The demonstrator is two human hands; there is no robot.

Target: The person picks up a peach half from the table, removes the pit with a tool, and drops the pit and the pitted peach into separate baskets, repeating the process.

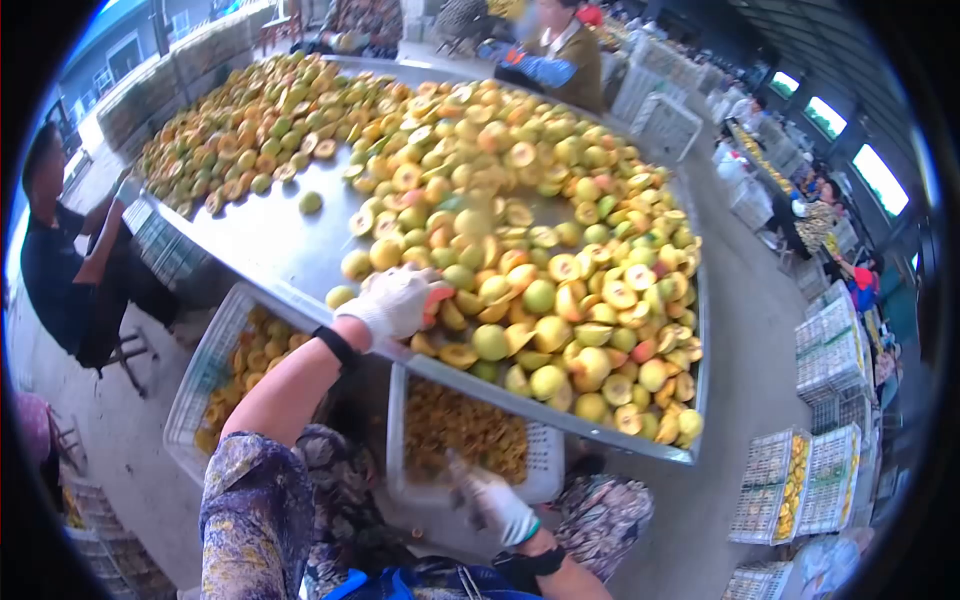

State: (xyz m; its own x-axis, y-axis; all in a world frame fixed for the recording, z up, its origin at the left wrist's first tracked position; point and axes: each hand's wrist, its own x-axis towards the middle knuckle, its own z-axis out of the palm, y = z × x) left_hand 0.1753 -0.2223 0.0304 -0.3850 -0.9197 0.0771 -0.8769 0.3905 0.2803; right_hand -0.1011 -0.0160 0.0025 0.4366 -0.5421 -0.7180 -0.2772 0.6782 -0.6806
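Observation:
My left hand (395, 305), in a white glove, is at the near rim of a metal table (255, 235) heaped with whole and halved yellow-green peaches (590, 370). Its fingers are curled on an orange-red peach at the edge of the heap. My right hand (500, 508), in a white glove with a green cuff, is low over my lap, beside a white plastic crate (545, 465) of brown-yellow peach pits (460, 430). Motion smears its fingers, and I cannot make out what they hold, if anything.
Another crate (185, 405) with peach pieces stands under the table's left side. One person (75, 250) sits at the left, another (570, 65) across the table. Stacked crates (770, 490) line the floor at right, with more people working beyond.

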